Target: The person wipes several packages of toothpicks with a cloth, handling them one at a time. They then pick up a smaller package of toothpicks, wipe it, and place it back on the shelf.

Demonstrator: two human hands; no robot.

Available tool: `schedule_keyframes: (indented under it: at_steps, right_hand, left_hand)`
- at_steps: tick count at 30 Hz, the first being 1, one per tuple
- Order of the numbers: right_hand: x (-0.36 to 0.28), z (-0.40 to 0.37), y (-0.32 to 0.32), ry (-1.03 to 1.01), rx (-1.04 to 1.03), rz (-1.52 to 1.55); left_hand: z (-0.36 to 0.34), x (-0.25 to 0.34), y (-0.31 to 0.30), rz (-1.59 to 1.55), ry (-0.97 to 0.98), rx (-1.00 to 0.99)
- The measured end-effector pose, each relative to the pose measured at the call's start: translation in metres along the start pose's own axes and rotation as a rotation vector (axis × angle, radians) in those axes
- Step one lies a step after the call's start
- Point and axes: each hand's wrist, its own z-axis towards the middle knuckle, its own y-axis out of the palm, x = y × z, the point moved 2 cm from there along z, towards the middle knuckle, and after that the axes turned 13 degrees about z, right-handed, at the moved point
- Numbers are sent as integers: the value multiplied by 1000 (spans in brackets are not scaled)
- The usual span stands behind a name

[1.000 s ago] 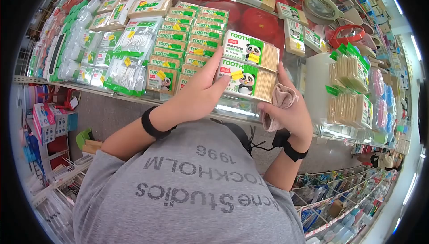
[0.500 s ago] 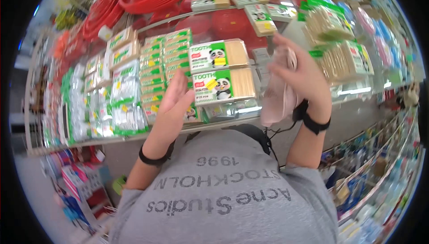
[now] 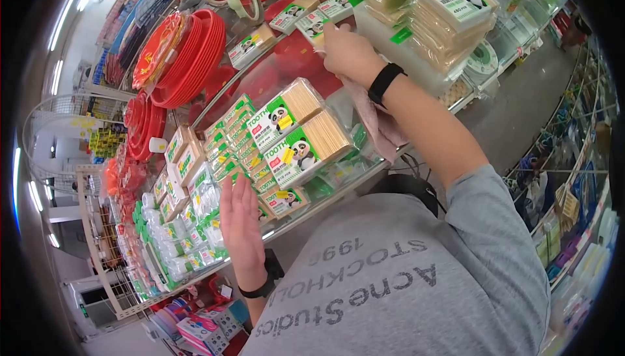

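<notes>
My right hand (image 3: 351, 53) is closed on a pale pink cloth (image 3: 377, 121), which hangs from beneath it toward the shelf's front edge. Its fingertips touch the edge of a small toothpick pack (image 3: 312, 25) with a panda label; the palm side is hidden. With fingers straight and nothing in them, my left hand (image 3: 241, 232) is raised by the front edge, close to a low toothpick pack (image 3: 284, 201). Between my hands lie two larger toothpick packs, the front one (image 3: 306, 151) beside the rear one (image 3: 286, 112). Rows of small toothpick packs (image 3: 237, 138) adjoin them on the left.
Stacked bagged toothpick packs (image 3: 456, 20) stand on the right. Red plastic trays (image 3: 195, 59) are piled at the back left, behind a glass divider (image 3: 224, 89). White-and-green packets (image 3: 185, 229) fill the left end. A wire rack (image 3: 566, 206) with goods stands at right.
My right hand has reached farther back over the shelf to a small toothpick pack, trailing the cloth. My left hand has drawn back toward the front edge. The view has turned and shifted.
</notes>
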Motion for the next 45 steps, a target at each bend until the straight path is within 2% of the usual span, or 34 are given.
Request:
schedule_keyframes:
  at_steps: [3,7,10,12,17,19,21,24,26,28,30,32,33,35,36,37,39,40,41,42,43,45]
  right_hand:
    - [-2,10,1,112,-26,90]
    - [-22,-2,0,106,11,57]
    - [-30,-2,4,27,-32,41]
    - [-37,-2,7,-63,-41,-90]
    - [-25,21,26,-20,-8,4]
    - [-31,19,14,56,-132,23]
    - [-32,11,-9,-19,-115,118]
    - [-22,22,-24,-17,-109,128]
    - [-30,16,-45,7,-247,397]
    - [-57,-29,-85,-81,-169,543]
    - [-68,-63,-109,-44,-145,700]
    - [-86,-89,-131,-242,-148,835]
    - [-92,-102,-136,-253,-173,829]
    - [-104,-126,-141,-320,-439,979]
    - [-109,-132,-137,-467,-479,893]
    - [-115,-139,-129,-614,-518,803]
    - [-130,-157,-114,-642,-626,719]
    - [-136,-162,-110,-660,-634,702]
    - [-138,-167,-104,-545,-684,652]
    - [-138,-169,-100,-428,-729,595]
    - [-136,-169,-97,-440,-739,565]
    - [-128,-168,-92,-410,-707,661]
  left_hand:
    - [0,3,0,-26,-24,-16]
    - [2,6,4,7,16,-31]
    - [3,7,5,35,29,-63]
    - [2,7,8,40,17,-85]
    - [2,3,10,-3,11,-75]
    - [1,-2,-1,-43,31,-114]
    - [2,-2,-9,-93,58,-120]
    - [0,-2,-8,-129,43,-96]
    - [2,-2,-12,-69,40,-75]
    - [3,2,-13,-90,40,-57]
    - [2,8,-14,-109,28,-21]
    - [4,23,-8,-96,159,-148]
    - [4,30,-3,-105,159,-123]
    - [3,46,19,-108,189,-256]
    - [5,54,27,-156,155,-327]
    - [2,53,31,-169,163,-311]
    - [-7,54,36,-171,273,-361]
    - [-10,49,34,-202,198,-291]
    - [-11,49,32,-213,216,-283]
    - [-11,47,31,-173,109,-261]
    - [-11,44,30,-143,1,-235]
    - [-14,32,25,-146,-2,-228]
